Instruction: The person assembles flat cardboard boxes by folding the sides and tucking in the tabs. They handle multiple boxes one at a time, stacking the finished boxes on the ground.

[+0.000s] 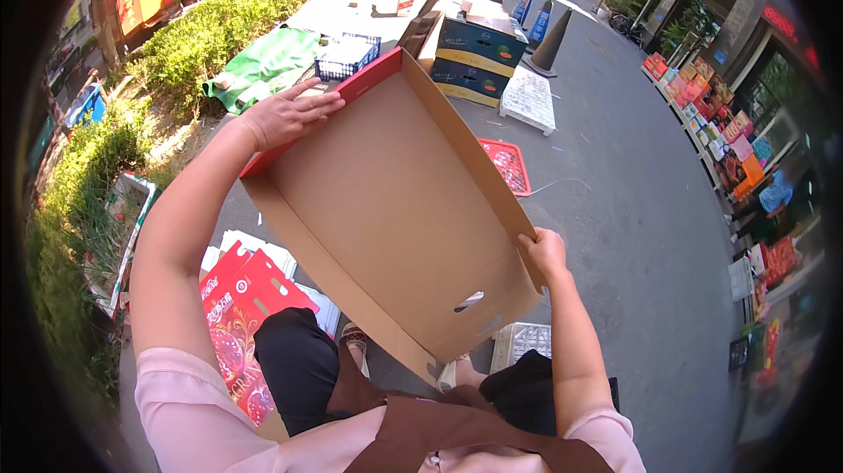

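- Nearest to me, the knees (297, 368) stand apart under the box (395, 209); it hangs tilted in front of the person, open side up toward the face. A wide stance like this should leave room to turn it.
- By the left knee lies red card (263, 284), and a white crate (524, 341) sits near the right foot. I'd watch that the low corner doesn't snag on either.
- At the near end, the panel with the slot (470, 302) looks flatter than the side walls, though I can't be sure it is loose. It deserves a check for squareness.
- The right hand (544, 253) is clamped on the right wall (470, 144) close to its near corner. A firm but gentle pinch seems best, since thin card probably creases there.
- Farther up, the left hand (294, 115) lies over the red wall (369, 78), fingers straight; its thumb is hidden, so I can't tell whether it pinches. Spread fingers should share the load well.
- The hands are well apart, at opposite ends; moving them evenly ought to prevent twisting.
- Beyond, a red tray (525, 176) and stacked boxes (479, 43) sit on the pavement, worth clearing when swinging wide.
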A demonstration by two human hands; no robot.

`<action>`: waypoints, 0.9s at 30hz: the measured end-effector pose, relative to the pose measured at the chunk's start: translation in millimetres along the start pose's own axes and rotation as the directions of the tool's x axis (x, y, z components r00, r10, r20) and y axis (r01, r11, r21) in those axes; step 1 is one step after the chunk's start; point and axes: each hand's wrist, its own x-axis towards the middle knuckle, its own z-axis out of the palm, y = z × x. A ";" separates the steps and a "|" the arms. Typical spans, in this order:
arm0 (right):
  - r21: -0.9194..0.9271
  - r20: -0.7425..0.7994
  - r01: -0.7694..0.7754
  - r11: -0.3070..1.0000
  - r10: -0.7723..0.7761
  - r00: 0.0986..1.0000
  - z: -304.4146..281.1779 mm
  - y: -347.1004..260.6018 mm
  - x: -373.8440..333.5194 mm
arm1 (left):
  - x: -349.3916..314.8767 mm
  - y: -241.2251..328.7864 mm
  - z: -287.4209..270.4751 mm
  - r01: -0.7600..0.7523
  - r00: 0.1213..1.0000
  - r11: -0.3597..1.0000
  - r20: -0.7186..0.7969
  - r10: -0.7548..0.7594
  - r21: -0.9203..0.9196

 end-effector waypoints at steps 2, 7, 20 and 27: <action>0.101 -0.008 -0.040 0.994 0.041 0.999 25.0 13.9 0.0 | 12.3 5.2 0.3 0.459 0.888 0.887 0.011 -0.460 0.043; 0.035 0.044 -0.130 0.991 0.128 0.991 92.6 68.5 -2.2 | 35.5 133.6 72.8 0.920 0.067 -0.147 0.518 -0.853 -0.362; -0.082 0.351 -0.221 0.972 0.236 0.906 219.6 152.1 -44.0 | 49.7 393.9 94.4 0.969 0.234 0.065 0.971 0.046 -0.237; -0.520 0.558 0.589 0.619 -0.275 0.783 186.2 158.7 -71.6 | 31.6 357.0 81.0 0.460 0.751 0.779 0.655 -0.084 -0.427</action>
